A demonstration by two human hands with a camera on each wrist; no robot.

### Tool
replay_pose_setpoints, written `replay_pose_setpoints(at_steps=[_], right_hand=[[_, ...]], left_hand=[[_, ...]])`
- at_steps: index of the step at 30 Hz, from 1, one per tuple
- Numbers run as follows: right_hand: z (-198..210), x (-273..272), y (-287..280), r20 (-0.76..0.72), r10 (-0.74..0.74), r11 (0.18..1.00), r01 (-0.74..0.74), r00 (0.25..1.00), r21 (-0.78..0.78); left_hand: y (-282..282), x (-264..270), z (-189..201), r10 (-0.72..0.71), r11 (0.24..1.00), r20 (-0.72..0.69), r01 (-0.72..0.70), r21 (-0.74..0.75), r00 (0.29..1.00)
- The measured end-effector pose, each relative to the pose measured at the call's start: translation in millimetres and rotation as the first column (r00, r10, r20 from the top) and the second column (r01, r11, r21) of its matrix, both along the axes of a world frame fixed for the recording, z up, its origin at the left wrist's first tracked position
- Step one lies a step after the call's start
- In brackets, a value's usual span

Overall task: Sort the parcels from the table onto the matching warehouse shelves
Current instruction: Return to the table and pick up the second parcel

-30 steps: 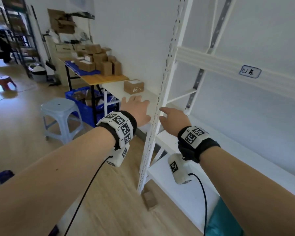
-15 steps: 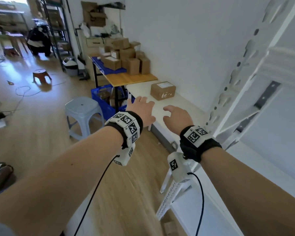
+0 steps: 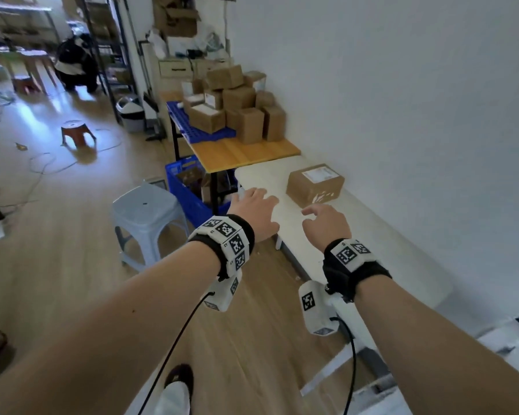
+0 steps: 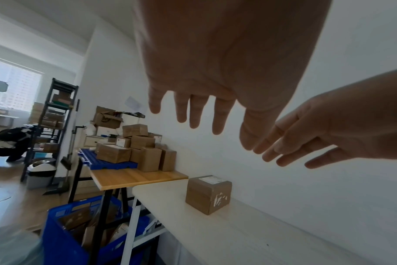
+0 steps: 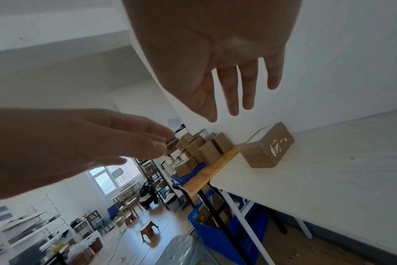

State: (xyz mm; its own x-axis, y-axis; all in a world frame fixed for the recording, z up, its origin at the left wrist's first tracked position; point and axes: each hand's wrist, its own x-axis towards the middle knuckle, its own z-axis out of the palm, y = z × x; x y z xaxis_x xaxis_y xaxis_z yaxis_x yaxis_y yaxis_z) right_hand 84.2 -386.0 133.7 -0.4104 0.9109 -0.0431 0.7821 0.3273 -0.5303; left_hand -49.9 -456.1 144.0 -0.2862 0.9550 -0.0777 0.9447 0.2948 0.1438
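White table [image 3: 372, 244] runs along the wall beneath us; our left hand [image 3: 253, 212] and right hand [image 3: 325, 224] hover side by side above it, fingers spread and relaxed, holding nothing; just beyond the right fingertips sits one brown parcel [image 3: 315, 184], untouched; more boxes [image 3: 237, 112] are stacked farther ahead.

A white wall [image 3: 402, 85] runs along my right. Pale wood floor [image 3: 57, 250] stretches left, glaring near a dark rack [image 3: 108, 55]. A grey stool [image 3: 146, 211] stands beside me, a small red stool [image 3: 74, 130] farther off; daylight fills a window [image 4: 14, 86].
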Motion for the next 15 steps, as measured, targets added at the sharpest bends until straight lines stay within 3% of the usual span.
replay_pose_setpoints(at_steps=[10, 15], right_hand=[[0, -116, 134, 0.072, -0.204, 0.979, 0.202, 0.976, 0.026], [-8, -143, 175, 0.092, -0.307, 0.952, 0.306, 0.947, 0.022]], left_hand=[[149, -143, -10, -0.249, 0.968, 0.046, 0.249, 0.004, 0.967], [217, -177, -22, -0.323, 0.946, 0.078, 0.321, 0.031, 0.943]])
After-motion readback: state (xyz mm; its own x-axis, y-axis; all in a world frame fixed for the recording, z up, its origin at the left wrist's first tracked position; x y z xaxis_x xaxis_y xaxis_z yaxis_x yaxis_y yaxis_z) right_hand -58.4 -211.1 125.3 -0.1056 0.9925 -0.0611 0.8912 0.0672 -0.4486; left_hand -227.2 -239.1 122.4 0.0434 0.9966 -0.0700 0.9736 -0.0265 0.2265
